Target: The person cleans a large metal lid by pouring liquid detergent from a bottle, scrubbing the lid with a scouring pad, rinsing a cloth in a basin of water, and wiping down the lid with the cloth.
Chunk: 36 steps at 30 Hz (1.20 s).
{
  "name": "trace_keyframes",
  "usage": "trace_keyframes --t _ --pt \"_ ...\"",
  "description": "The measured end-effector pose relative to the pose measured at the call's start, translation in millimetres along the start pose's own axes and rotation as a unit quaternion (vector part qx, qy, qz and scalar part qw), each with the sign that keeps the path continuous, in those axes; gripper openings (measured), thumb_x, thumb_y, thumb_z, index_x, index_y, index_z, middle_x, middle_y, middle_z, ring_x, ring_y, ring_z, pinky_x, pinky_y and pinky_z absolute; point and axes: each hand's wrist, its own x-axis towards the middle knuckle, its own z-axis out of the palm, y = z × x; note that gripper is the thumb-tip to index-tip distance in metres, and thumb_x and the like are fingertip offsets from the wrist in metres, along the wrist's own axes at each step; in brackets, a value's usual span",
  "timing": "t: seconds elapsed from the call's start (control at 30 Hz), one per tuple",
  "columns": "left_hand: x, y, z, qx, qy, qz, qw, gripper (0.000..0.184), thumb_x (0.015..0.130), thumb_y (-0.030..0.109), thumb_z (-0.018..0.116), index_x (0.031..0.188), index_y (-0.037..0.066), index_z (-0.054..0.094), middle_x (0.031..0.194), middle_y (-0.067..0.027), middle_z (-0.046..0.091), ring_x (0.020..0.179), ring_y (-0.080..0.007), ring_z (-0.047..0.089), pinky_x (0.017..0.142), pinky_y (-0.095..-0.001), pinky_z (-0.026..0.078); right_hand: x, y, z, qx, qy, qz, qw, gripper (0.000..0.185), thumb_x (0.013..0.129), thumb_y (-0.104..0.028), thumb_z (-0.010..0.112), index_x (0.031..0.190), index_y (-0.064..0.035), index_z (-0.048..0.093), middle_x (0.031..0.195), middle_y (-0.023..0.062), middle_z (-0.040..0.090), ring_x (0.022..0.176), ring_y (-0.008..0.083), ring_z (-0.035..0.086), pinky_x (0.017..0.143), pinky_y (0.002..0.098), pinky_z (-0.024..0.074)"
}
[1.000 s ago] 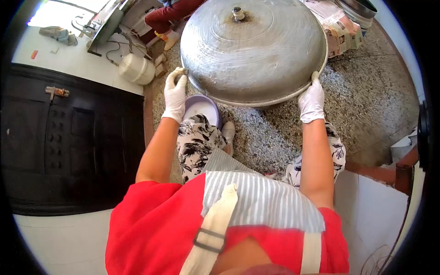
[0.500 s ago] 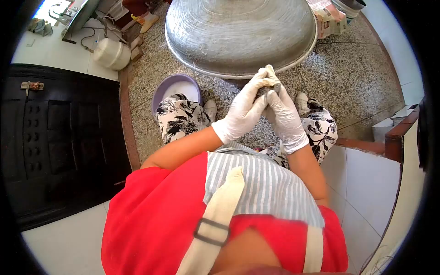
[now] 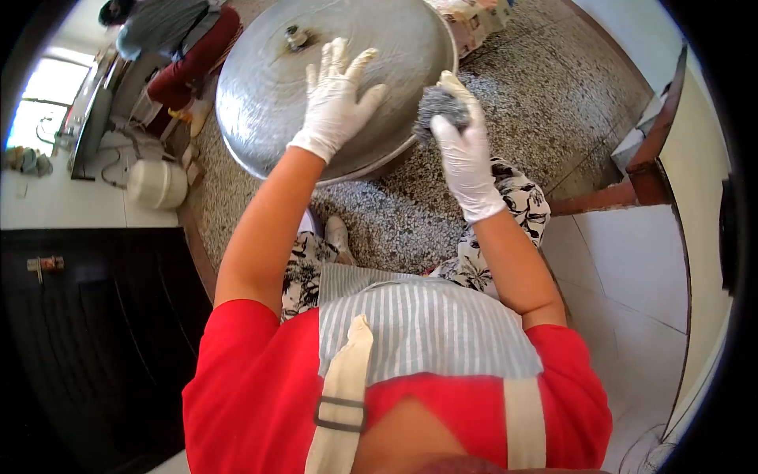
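Note:
A large domed metal lid point(image 3: 260, 103), dull silver with a knob point(image 3: 296, 37) on top, fills the area in front of me. My left hand point(image 3: 337, 103), in a white glove, reaches over the lid with its fingers spread, seemingly resting on the surface. To the right, near the rim, my right hand point(image 3: 464, 146), gloved too, grips a grey steel wool scourer point(image 3: 440, 112) between thumb and fingers. Part of the scourer is hidden by the thumb.
A purple basin point(image 3: 310, 222) shows partly beside my left leg. Another person point(image 3: 185, 59) bends at the upper left near a counter. A white tank point(image 3: 157, 184) sits by the wall, above a black door point(image 3: 103, 340). Printed packaging point(image 3: 478, 24) lies behind the lid.
My hands have come apart from where they met around the scourer. The left moved forward onto the lid; the right keeps the scourer. The view has shifted, revealing the lid's knob and another person.

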Motion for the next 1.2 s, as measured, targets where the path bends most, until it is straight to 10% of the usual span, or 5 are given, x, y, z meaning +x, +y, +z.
trace_keyframes --t 0.17,0.27,0.6,1.0,1.2 --pt "5 -14 7 0.07 -0.13 -0.035 0.988 0.062 0.093 0.046 0.051 0.147 0.019 0.038 0.154 -0.0206 0.028 0.144 -0.037 0.021 0.115 -0.0563 0.016 -1 70 -13 -0.322 -0.003 -0.129 0.938 0.055 0.081 0.004 0.057 0.133 -0.0055 0.044 0.144 0.026 0.037 0.135 0.0394 0.037 0.113 0.0408 0.0287" --pt "4 -17 4 0.07 -0.138 -0.016 0.988 0.062 0.093 0.044 0.052 0.147 0.018 0.037 0.154 -0.0209 0.029 0.144 -0.0385 0.021 0.115 -0.0555 0.017 11 84 -27 -0.276 0.027 -0.106 0.955 0.056 0.079 0.008 0.057 0.131 -0.0056 0.045 0.143 0.0258 0.04 0.136 0.0393 0.036 0.113 0.0438 0.0287" --pt "9 -12 -1 0.078 -0.167 -0.025 0.983 0.068 0.089 0.039 0.058 0.149 0.017 0.035 0.154 -0.02 0.028 0.144 -0.0385 0.021 0.116 -0.0531 0.015 279 127 -74 -0.271 -0.028 0.062 0.96 0.031 0.091 -0.008 0.058 0.122 -0.0036 0.058 0.119 0.0114 0.062 0.109 0.0197 0.057 0.1 0.0312 0.0419" --pt "10 -10 -2 0.084 -0.182 -0.023 0.979 0.073 0.086 0.039 0.061 0.149 0.013 0.034 0.154 -0.0214 0.027 0.144 -0.0405 0.021 0.116 -0.0533 0.015 127 81 -74 -0.281 -0.098 -0.082 0.951 0.042 0.088 0.006 0.055 0.128 -0.0068 0.053 0.141 0.0137 0.05 0.137 0.0261 0.04 0.115 0.0358 0.029" --pt "9 -13 -1 0.076 -0.18 -0.017 0.981 0.074 0.086 0.039 0.062 0.149 0.014 0.033 0.154 -0.0214 0.027 0.144 -0.0414 0.02 0.116 -0.0533 0.016 318 167 -75 -0.258 -0.025 0.014 0.966 0.029 0.094 -0.018 0.059 0.119 -0.0012 0.058 0.11 0.0082 0.066 0.101 0.016 0.059 0.092 0.0298 0.045"
